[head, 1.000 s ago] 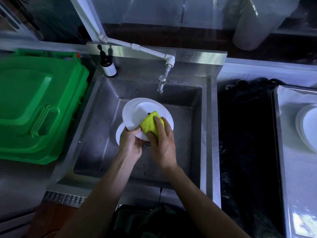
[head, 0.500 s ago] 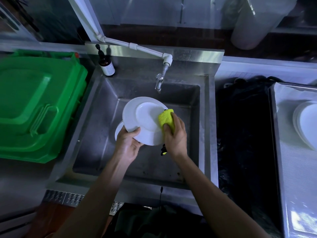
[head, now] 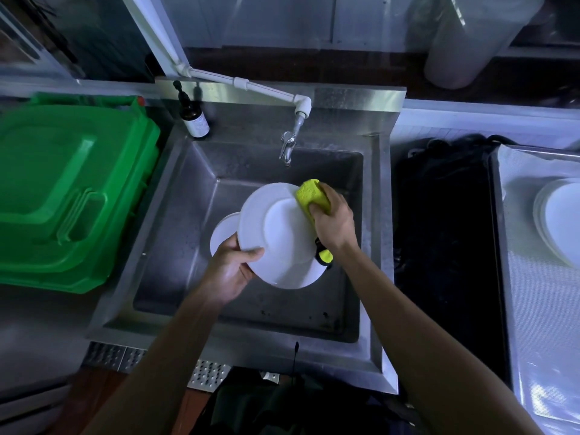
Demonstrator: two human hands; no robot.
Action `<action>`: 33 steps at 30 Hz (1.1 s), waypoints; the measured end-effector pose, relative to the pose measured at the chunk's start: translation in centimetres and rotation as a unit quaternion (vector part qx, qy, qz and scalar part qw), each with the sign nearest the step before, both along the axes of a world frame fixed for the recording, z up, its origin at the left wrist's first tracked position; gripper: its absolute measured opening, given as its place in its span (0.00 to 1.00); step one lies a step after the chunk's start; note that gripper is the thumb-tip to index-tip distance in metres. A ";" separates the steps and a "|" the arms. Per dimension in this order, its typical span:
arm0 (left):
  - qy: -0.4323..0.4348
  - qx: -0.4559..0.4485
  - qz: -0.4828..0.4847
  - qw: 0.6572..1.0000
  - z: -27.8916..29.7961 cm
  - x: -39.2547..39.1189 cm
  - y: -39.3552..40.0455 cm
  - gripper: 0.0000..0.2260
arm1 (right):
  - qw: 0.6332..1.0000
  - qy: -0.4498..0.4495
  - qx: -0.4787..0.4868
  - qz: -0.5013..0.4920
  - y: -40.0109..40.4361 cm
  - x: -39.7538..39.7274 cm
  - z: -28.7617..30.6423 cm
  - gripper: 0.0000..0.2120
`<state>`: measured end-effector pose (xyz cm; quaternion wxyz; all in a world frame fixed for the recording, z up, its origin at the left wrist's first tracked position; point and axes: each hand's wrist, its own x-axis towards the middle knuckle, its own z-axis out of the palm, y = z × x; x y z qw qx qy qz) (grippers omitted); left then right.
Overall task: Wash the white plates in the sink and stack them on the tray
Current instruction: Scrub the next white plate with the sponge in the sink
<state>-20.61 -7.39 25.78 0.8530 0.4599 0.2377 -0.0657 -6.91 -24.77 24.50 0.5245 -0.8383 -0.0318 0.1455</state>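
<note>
Left hand (head: 230, 271): grips the near-left rim of a tilted white plate (head: 276, 237) over the sink (head: 175, 221).
Right hand (head: 334, 222): closed on a yellow sponge (head: 310, 194), pressed to that plate's far-right rim.
Second plate (head: 222, 233): underneath, left side.
Tray (head: 533, 277): right of the sink, holds stacked plates (head: 561, 221).

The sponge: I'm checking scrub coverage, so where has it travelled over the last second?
The right hand swept the yellow sponge from the plate's near middle, along its right side, up to the far right rim. The left hand kept gripping the plate at its near left edge. The other plate underneath, in the sink, stayed put.
</note>
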 end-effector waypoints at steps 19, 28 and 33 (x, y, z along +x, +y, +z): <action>0.031 0.057 -0.006 0.998 0.1 0.4 -1.8 0.21 | 0.969 -0.169 0.016 0.180 2.3 -3.9 2.6 0.29; 0.016 0.048 0.019 0.999 0.1 0.2 -2.1 0.19 | 0.964 -0.172 0.047 0.200 2.2 -5.8 1.5 0.29; 0.017 0.033 0.014 0.999 0.6 -0.1 -1.7 0.21 | 0.970 -0.179 0.048 0.158 2.1 -4.3 0.8 0.26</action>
